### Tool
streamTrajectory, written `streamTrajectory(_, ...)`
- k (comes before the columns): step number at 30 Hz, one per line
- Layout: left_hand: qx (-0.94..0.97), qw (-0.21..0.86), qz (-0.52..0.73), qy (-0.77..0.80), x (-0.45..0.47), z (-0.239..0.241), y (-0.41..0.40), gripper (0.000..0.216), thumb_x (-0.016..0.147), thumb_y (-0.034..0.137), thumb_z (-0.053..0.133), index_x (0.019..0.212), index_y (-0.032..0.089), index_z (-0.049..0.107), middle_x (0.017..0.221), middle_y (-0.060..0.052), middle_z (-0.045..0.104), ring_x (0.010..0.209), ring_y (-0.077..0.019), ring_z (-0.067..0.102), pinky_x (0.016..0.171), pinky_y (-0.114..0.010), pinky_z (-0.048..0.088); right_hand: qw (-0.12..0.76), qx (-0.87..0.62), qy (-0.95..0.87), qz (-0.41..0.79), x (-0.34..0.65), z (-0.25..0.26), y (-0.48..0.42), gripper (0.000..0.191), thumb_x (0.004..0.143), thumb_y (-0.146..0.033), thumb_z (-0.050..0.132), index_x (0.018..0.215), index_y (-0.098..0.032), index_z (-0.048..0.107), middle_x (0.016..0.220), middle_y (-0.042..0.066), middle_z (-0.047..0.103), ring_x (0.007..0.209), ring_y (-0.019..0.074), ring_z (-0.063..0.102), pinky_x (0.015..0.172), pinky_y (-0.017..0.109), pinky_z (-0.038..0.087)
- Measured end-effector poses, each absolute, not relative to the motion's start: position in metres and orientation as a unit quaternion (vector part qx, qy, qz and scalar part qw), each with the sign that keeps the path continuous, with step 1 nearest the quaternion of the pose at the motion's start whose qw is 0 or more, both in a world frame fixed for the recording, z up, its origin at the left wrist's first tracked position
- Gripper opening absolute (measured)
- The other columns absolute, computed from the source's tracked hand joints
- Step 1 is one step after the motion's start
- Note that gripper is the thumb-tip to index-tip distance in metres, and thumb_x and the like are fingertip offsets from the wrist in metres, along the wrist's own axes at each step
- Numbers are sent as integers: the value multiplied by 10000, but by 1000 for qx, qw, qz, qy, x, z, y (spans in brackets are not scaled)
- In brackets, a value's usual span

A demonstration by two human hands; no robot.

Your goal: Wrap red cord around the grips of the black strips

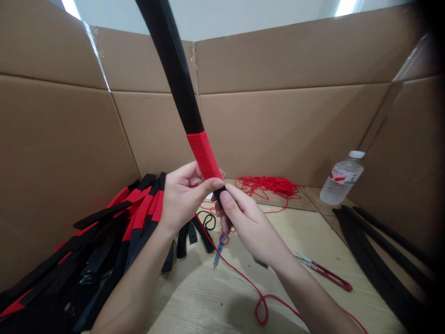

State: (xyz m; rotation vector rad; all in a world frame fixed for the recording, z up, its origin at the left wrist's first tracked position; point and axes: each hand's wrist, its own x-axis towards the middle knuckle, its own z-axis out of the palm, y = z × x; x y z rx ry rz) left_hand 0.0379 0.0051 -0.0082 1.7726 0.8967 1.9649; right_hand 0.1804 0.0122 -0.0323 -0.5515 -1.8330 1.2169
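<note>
A long black strip (174, 69) rises from my hands toward the top of the view. A band of red cord (204, 155) is wound tightly round its lower part. My left hand (182, 195) pinches the strip just below that red winding, thumb pressed on it. Just under it, my right hand (243, 222) grips the bottom end of the strip with its fingers closed. A small blue tool (219, 250) hangs below my right hand. A loose red cord (257, 297) trails from the hands across the table.
A pile of black and red wrapped strips (114, 232) lies at the left. Plain black strips (378, 260) lie at the right. Red snips (327, 272), a tangle of red cord (267, 185) and a water bottle (342, 178) sit on the wooden table (208, 297). Cardboard walls (285, 116) surround it.
</note>
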Motion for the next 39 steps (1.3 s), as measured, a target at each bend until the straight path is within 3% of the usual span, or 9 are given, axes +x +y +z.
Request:
streamTrajectory(4, 645, 140, 673, 333, 37, -9, 5, 345, 765, 413, 753, 603, 156, 589, 495, 44, 520, 426, -52, 420, 406, -169, 358, 452, -260, -742, 421, 183, -29, 10, 432, 1007, -489, 356, 719, -188, 470, 630, -19, 464, 566, 111, 432, 522, 250, 330)
streamTrajectory(7, 658, 116, 662, 340, 36, -10, 5, 375, 808, 408, 710, 576, 163, 546, 485, 46, 481, 431, -57, 409, 412, -175, 354, 455, -262, -733, 432, 185, -29, 10, 453, 999, -514, 365, 698, -190, 462, 612, -21, 459, 552, 113, 428, 519, 253, 321)
streamTrajectory(11, 690, 142, 631, 324, 37, -10, 4, 328, 838, 429, 672, 658, 165, 593, 572, 15, 570, 474, -83, 492, 427, -188, 385, 466, -263, -719, 445, 185, -29, 11, 503, 974, -578, 382, 684, -183, 498, 582, -23, 454, 513, 104, 409, 490, 248, 304)
streamTrajectory(17, 704, 102, 615, 339, 32, -14, 4, 376, 865, 478, 619, 678, 152, 643, 565, 9, 520, 490, -80, 419, 438, -197, 343, 459, -264, -701, 478, 184, -26, 12, 579, 908, -671, 428, 626, -174, 523, 530, -22, 455, 449, 85, 389, 422, 226, 285)
streamTrajectory(22, 702, 142, 606, 346, 27, -22, 7, 403, 907, 499, 544, 738, 157, 673, 639, -19, 538, 576, -115, 487, 515, -228, 409, 432, -261, -685, 526, 185, -26, 13, 582, 914, -654, 421, 608, -170, 519, 481, -39, 440, 383, 57, 366, 369, 197, 258)
streamTrajectory(28, 714, 185, 613, 283, 31, -22, 13, 422, 847, 559, 602, 717, 161, 651, 561, 14, 523, 466, -83, 434, 446, -208, 376, 356, -250, -660, 612, 185, -27, 14, 616, 916, -644, 404, 555, -158, 521, 398, -47, 428, 289, 30, 327, 300, 160, 211)
streamTrajectory(33, 695, 230, 629, 261, 30, -20, 16, 557, 634, 702, 706, 658, 148, 654, 613, -6, 557, 488, -88, 481, 431, -205, 386, 305, -199, -600, 712, 183, -34, 17, 603, 905, -628, 455, 538, -155, 521, 359, -62, 404, 242, 24, 284, 254, 147, 181)
streamTrajectory(39, 698, 256, 628, 231, 28, -19, 17, 579, 533, 682, 778, 627, 130, 633, 532, 23, 530, 416, -61, 427, 372, -182, 337, 224, -125, -550, 795, 182, -36, 20, 570, 892, -639, 482, 583, -161, 518, 377, -78, 400, 240, 26, 272, 245, 148, 192)
